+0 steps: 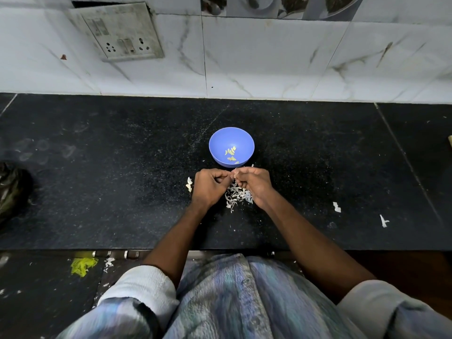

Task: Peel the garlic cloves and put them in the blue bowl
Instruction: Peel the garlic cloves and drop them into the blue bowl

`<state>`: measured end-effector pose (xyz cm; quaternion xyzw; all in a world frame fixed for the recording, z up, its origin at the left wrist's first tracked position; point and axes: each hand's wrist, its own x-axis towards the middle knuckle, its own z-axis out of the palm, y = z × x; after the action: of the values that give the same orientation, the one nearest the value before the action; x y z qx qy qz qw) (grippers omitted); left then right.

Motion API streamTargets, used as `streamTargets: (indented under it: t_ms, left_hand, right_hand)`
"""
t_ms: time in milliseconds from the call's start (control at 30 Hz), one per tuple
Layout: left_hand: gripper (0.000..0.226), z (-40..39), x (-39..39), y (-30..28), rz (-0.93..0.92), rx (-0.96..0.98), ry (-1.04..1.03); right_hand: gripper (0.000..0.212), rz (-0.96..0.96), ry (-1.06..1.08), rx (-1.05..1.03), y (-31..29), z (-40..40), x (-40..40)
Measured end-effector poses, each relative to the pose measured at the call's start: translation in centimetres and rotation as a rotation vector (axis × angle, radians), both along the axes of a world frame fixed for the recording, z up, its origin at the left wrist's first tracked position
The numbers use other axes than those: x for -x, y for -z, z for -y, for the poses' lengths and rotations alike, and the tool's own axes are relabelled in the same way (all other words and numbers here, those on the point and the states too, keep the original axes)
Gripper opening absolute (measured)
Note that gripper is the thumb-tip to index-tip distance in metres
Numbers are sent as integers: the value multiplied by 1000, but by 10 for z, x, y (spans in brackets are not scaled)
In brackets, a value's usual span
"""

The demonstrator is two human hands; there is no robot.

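A blue bowl (220,143) stands on the black counter (97,167) and holds several peeled yellowish garlic cloves (231,152). Just in front of it my left hand (209,185) and my right hand (254,182) meet with curled fingers. Both pinch a small garlic clove (234,174) between their fingertips, and a thin strip of skin sticks up from it. The clove itself is mostly hidden by the fingers. A heap of white garlic peels (238,195) lies on the counter under and between my hands.
An unpeeled piece of garlic (189,184) lies left of my left hand. Loose peel scraps (336,206) lie on the right. A dark plastic bag (12,189) sits at the left edge. The tiled wall with a socket plate (119,33) rises behind the counter.
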<state>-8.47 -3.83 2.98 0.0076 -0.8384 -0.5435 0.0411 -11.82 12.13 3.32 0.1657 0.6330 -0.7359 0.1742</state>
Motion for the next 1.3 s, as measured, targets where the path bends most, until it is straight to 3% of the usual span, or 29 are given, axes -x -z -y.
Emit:
streamTargets:
  t_ms: [233, 367, 500, 667, 900, 1000, 1100, 1233, 1300]
  left_hand:
    - [3, -8, 0, -2, -3, -16, -46]
    - [20, -10, 1, 1, -34, -18, -34]
    - [17, -7, 0, 4, 5, -70, -22]
    - [15, -4, -1, 4, -1, 48, -32]
    - [40, -6, -1, -9, -90, 285, -65]
    - [34, -1, 4, -9, -82, 287, -137]
    - [9, 3, 7, -4, -27, 190, -170]
    - [3, 5, 4, 0, 28, 149, -153]
    - [11, 5, 1, 0, 39, 138, -134]
  right_hand:
    - [21, 31, 16, -23, 1, -1, 3]
    - [18, 43, 5, 44, 4, -1, 3]
    - [17, 38, -30, 91, 4, -2, 4]
    - [13, 55, -103, 77, 2, -3, 4]
    - [10, 72, -141, 55, 1, -6, 6]
    - [10, 77, -168, 37, 2, -7, 5]
    - [10, 58, -160, 56, 3, -9, 2]
    - [14, 8, -72, 89, 3, -8, 4]
    - [15, 6, -34, 114, 3, -7, 5]
